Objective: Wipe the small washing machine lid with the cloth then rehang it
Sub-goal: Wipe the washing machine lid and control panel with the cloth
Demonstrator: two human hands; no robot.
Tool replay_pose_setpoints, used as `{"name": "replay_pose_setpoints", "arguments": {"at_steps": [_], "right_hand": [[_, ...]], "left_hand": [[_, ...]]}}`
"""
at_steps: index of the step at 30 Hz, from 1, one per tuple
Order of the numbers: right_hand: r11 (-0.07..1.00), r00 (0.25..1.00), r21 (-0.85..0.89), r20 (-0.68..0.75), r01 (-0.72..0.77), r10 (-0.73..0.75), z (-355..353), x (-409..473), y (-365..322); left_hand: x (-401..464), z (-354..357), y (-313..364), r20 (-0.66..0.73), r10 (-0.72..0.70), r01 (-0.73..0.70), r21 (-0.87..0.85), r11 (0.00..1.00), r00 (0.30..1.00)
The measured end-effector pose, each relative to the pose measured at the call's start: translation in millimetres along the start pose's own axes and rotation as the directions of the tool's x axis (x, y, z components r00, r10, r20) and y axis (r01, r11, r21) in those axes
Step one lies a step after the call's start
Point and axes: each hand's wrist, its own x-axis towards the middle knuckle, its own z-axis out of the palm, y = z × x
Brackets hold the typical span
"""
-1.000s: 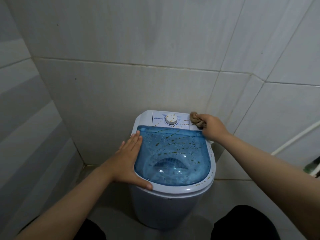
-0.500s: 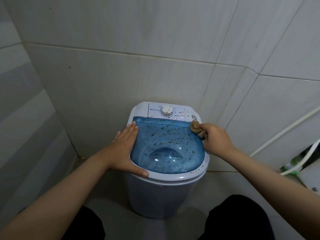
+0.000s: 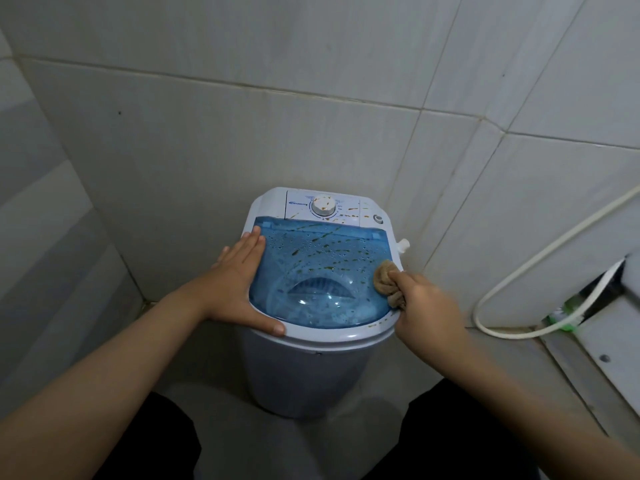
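Note:
A small white washing machine stands in a tiled corner. Its see-through blue lid is shut and carries brown smears and water drops. A white control panel with a dial sits behind the lid, also smeared. My left hand lies flat on the lid's left edge, fingers spread along it, thumb on the front rim. My right hand is closed on a bunched tan cloth, which presses on the lid's right edge.
Tiled walls close in behind and on the left. A white hose loops along the right wall to a grey panel at the far right. My dark trouser legs show at the bottom, either side of the machine.
My right hand has drawn the cloth from the back right corner of the control panel down along the lid's right edge toward me. My left hand has stayed on the left edge.

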Motion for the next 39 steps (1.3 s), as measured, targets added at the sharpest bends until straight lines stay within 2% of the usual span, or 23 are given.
{"name": "replay_pose_setpoints", "arguments": {"at_steps": [5,10,12,14,17,20,21,22,23,26,29,31,33,36,39], "right_hand": [[0.986,0.990,-0.163,0.129,-0.041,0.063,-1.4,-25.8,-29.5],[0.937,0.984,-0.349,0.163,-0.010,0.071,9.5,-40.5,-57.8],[0.931,0.991,-0.364,0.119,-0.018,0.066,17.1,-42.8,-70.4],[0.905,0.987,-0.419,0.099,-0.071,0.124,22.0,-39.9,-81.9],[0.930,0.994,-0.363,0.053,-0.066,0.091,31.8,-35.4,-91.4],[0.910,0.984,-0.414,0.159,-0.011,0.084,8.6,-36.9,-106.2],[0.938,0.979,-0.336,0.201,0.083,-0.015,6.9,-35.2,-105.4],[0.969,0.961,-0.187,0.254,0.159,-0.109,0.3,-33.4,-101.9],[0.987,0.936,-0.008,0.318,0.162,-0.152,-10.2,-29.2,-99.1],[0.951,0.913,0.308,0.390,-0.006,-0.121,-40.1,1.3,-87.0],[0.903,0.972,0.423,0.231,-0.072,-0.030,-55.3,50.0,-70.8],[0.922,0.998,0.384,0.049,-0.044,0.027,-60.2,83.4,-59.4],[0.953,0.997,0.304,-0.067,-0.011,0.032,-58.2,114.8,-48.2],[0.972,0.992,0.235,-0.127,0.027,0.003,-42.7,154.1,-32.7],[0.994,0.982,0.060,-0.169,0.091,-0.080,-20.4,174.9,-24.4]], "left_hand": [[0.8,0.9,0.1,-0.009,0.002,-0.002,0.004,1.000,1.000],[0.7,0.7,-0.7,0.003,0.006,-0.006,0.003,1.000,1.000],[0.2,0.2,0.0,0.005,0.006,-0.006,0.010,1.000,1.000],[0.3,-0.1,0.1,0.006,0.003,-0.003,0.017,1.000,1.000],[0.2,-0.6,1.0,0.014,-0.001,0.000,0.020,1.000,1.000],[-0.1,-2.1,2.3,0.015,0.002,-0.002,0.022,1.000,1.000],[-0.5,-2.4,2.6,0.016,0.002,-0.002,0.022,1.000,1.000],[-1.0,-2.4,2.7,0.016,0.000,-0.001,0.019,1.000,1.000],[-1.3,-2.5,2.6,0.015,0.000,0.000,0.017,1.000,1.000],[-1.8,-2.1,1.9,0.016,0.004,-0.004,0.007,1.000,1.000],[-1.4,-0.9,0.6,0.004,0.012,-0.012,-0.004,1.000,1.000],[-1.0,0.0,-0.3,-0.002,0.014,-0.014,-0.014,1.000,1.000],[-0.5,0.4,-0.7,-0.011,0.013,-0.013,-0.022,1.000,1.000],[-0.2,1.2,-1.0,-0.028,0.013,-0.014,-0.026,1.000,1.000],[-0.8,2.3,-1.8,-0.039,0.018,-0.020,-0.041,0.999,0.999]]}}
